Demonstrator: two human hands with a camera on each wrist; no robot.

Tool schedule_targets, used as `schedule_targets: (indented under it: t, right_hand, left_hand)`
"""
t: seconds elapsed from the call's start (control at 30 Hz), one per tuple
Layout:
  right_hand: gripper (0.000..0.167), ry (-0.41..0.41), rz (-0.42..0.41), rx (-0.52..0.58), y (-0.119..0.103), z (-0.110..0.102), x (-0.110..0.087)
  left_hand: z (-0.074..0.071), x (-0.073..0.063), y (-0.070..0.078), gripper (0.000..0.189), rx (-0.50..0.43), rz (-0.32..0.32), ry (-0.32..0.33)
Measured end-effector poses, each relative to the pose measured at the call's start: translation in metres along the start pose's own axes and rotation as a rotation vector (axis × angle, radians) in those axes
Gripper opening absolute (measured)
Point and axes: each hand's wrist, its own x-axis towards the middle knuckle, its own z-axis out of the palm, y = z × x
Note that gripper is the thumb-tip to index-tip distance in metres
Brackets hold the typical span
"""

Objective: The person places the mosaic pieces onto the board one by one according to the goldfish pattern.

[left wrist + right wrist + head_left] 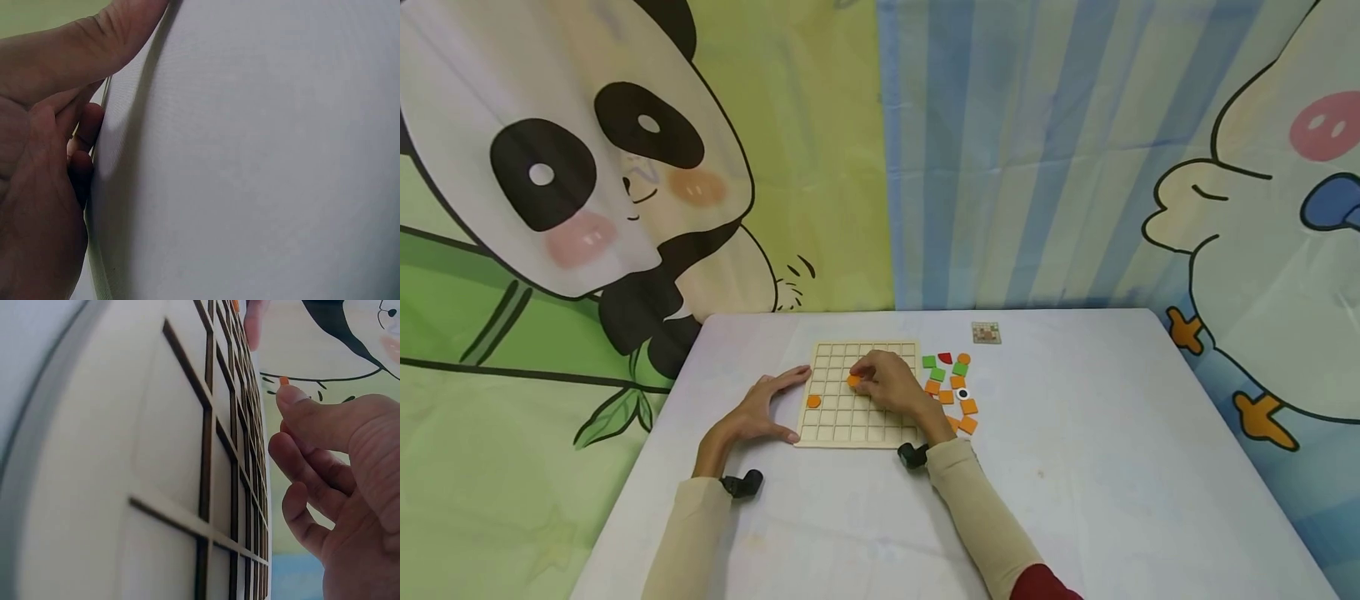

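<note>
A pale wooden grid board [857, 442] with square cells lies on the white table. My right hand [887, 381] is over the middle of the board and pinches a small orange piece [853, 381] between thumb and fingers; in the right wrist view this piece [284, 380] shows at the thumb tip. Along the board's left edge rests my left hand [765, 408], thumb and fingers spread apart, the thumb at the near left corner. Another orange piece [814, 402], rounded in outline, sits in a cell near that edge. The left wrist view shows mostly thumb and palm.
Right of the board lie several loose pieces: green squares [937, 375], orange squares [969, 407], a red piece [945, 358], an orange round [964, 359] and a white piece with a black dot [963, 393]. Farther back is a small patterned card [986, 332]. A printed curtain [1000, 167] hangs behind.
</note>
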Motion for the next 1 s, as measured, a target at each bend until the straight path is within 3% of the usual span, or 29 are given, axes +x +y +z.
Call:
schedule_targets:
  t: [0.13, 0.53, 1.0]
  right_hand:
    - [0.023, -0.001, -0.007, 0.006, -0.002, 0.003, 0.005]
    - [0.022, -0.015, -0.024, -0.011, -0.008, 0.004, 0.012]
    - [0.022, -0.066, 0.012, 0.032, -0.005, 0.011, 0.024]
  left_hand:
    - [0.001, 0.000, -0.004, 0.121, -0.007, 0.007, 0.005]
    - [-0.003, 0.002, 0.000, 0.124, -0.018, -0.072, -0.041]
    - [-0.004, 0.003, 0.000, 0.123, -0.016, -0.074, -0.044]
